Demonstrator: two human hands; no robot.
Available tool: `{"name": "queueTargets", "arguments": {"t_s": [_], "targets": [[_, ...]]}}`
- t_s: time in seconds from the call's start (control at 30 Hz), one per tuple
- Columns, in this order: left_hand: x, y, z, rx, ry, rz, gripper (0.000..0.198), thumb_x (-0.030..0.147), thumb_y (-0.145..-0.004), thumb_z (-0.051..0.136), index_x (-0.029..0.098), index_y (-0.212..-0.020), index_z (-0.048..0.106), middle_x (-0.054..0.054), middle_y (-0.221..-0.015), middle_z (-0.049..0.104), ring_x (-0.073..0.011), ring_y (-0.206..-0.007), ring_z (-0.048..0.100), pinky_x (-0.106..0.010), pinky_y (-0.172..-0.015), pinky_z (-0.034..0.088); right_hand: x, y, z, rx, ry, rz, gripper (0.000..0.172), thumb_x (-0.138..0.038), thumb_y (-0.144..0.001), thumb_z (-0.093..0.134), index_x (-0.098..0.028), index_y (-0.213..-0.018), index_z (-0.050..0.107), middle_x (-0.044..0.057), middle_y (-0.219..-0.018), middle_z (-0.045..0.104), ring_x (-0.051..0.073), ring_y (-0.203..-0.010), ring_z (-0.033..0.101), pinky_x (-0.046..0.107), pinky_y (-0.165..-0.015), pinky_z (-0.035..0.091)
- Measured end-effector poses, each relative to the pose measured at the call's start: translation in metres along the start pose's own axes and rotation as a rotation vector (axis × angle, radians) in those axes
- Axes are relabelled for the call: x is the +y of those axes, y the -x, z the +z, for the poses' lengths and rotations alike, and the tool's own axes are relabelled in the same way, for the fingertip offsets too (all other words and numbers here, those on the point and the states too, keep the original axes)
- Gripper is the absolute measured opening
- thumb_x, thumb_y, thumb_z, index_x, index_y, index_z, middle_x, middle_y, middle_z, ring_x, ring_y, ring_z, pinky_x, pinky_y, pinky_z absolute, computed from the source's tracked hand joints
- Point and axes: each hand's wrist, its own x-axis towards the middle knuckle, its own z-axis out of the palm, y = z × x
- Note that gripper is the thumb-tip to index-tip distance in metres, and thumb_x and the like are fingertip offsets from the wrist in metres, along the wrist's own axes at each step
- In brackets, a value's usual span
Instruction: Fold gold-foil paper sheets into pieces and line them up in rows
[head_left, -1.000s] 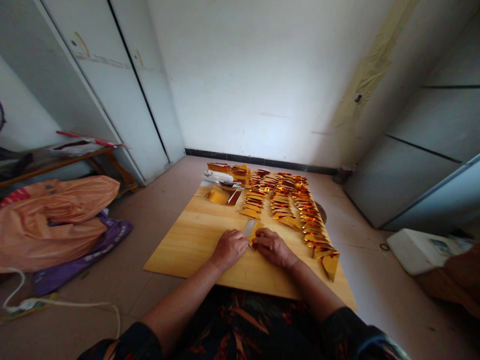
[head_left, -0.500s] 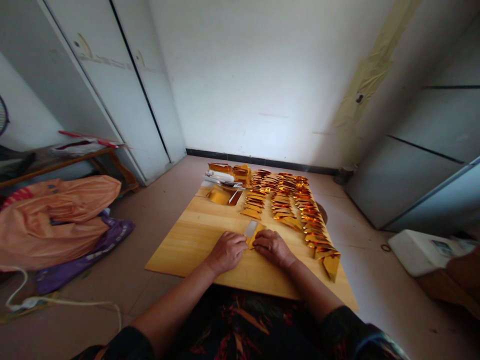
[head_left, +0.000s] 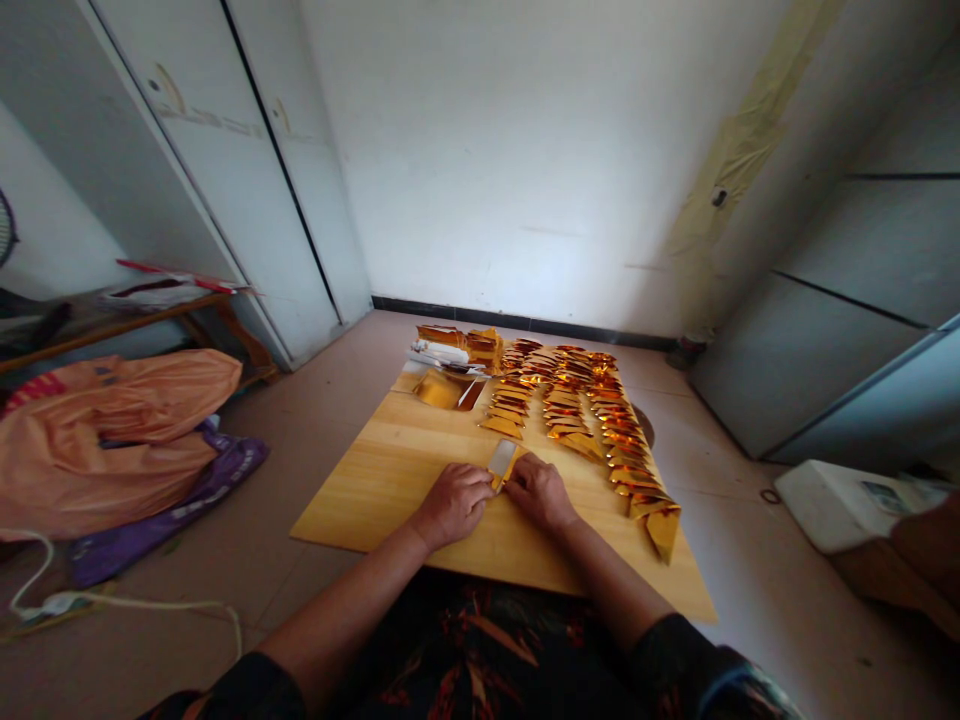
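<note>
Foil sheet [head_left: 501,460]: gold, silver underside, part-folded; L hand [head_left: 454,503] & R hand [head_left: 540,492] both pinching it.

Under the left hand [head_left: 452,502], matt smooth wooden board [head_left: 390,470]; between both hands, shiny gold foil paper [head_left: 501,464]; beyond them, glossy folded foil pieces [head_left: 592,410].

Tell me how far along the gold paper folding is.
Done: long rows of folded gold pieces cover the right side of the wooden board. In hand: the left hand and right hand pinch one gold foil sheet, partly folded. Left: a pile of flat gold sheets at the far end.
</note>
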Motion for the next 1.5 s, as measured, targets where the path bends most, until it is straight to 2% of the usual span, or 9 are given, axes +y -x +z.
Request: {"name": "queueTargets", "arguments": {"t_s": [0.37,0.47,0.63,0.83,1.23,1.37,1.5], "targets": [[0.000,0.004,0.000,-0.059,-0.054,0.040,0.020,0.012,-0.080,0.052,0.020,-0.094,0.064,-0.005,-0.107,0.067,-0.0207,-0.102,0.059,-0.038,-0.091,0.044,-0.013,-0.007,-0.010,-0.184,0.188,0.097,0.016,-0.024,-0.089,0.051,-0.017,-0.082,0.063,0.006,-0.092,0.062,0.014,-0.080,0.057,0.024,-0.067,0.034],[0.002,0.004,0.000,-0.053,-0.069,0.045,0.020,0.011,-0.080,0.052,0.019,-0.094,0.063,-0.005,-0.107,0.067,-0.0210,-0.103,0.058,-0.038,-0.092,0.044,-0.014,-0.009,-0.011,-0.200,0.216,0.113,0.016,-0.025,-0.089,0.050,-0.017,-0.084,0.063,0.006,-0.094,0.063,0.015,-0.082,0.057,0.024,-0.067,0.034],[0.006,0.004,-0.003,-0.072,-0.095,0.043,0.022,0.012,-0.082,0.050,0.019,-0.099,0.062,-0.006,-0.108,0.067,-0.0207,-0.104,0.058,-0.038,-0.092,0.043,-0.013,-0.009,-0.008,-0.200,0.231,0.116,0.017,-0.024,-0.089,0.048,-0.017,-0.085,0.063,0.006,-0.094,0.062,0.015,-0.081,0.057,0.025,-0.067,0.034],[0.011,0.002,-0.008,-0.098,-0.119,0.028,0.034,0.011,-0.083,0.049,0.022,-0.114,0.059,-0.005,-0.113,0.065,-0.0201,-0.105,0.057,-0.038,-0.090,0.042,-0.012,-0.008,-0.007,-0.181,0.232,0.112,0.014,-0.024,-0.088,0.050,-0.017,-0.084,0.062,0.006,-0.094,0.062,0.015,-0.081,0.057,0.025,-0.066,0.033],[0.012,0.003,-0.003,-0.092,-0.150,0.019,0.031,0.013,-0.083,0.051,0.023,-0.110,0.062,-0.005,-0.110,0.064,-0.0207,-0.104,0.056,-0.038,-0.091,0.043,-0.011,-0.010,-0.005,-0.172,0.213,0.130,0.015,-0.022,-0.088,0.050,-0.017,-0.081,0.062,0.006,-0.091,0.062,0.014,-0.078,0.057,0.024,-0.063,0.032],[0.014,0.003,0.000,-0.072,-0.150,-0.006,0.033,0.012,-0.081,0.052,0.023,-0.110,0.063,-0.006,-0.108,0.064,-0.0209,-0.103,0.056,-0.038,-0.091,0.044,-0.009,-0.008,-0.003,-0.122,0.120,0.160,0.009,-0.022,-0.084,0.055,-0.018,-0.078,0.060,0.003,-0.088,0.060,0.013,-0.075,0.055,0.023,-0.065,0.033],[0.016,0.004,0.002,-0.051,-0.154,-0.022,0.032,0.012,-0.080,0.052,0.022,-0.108,0.063,-0.006,-0.110,0.063,-0.0216,-0.104,0.056,-0.039,-0.091,0.044,-0.003,-0.006,0.000,-0.061,0.005,0.162,0.008,-0.013,-0.080,0.053,-0.019,-0.077,0.059,0.001,-0.087,0.059,0.012,-0.077,0.056,0.022,-0.068,0.035]]}}
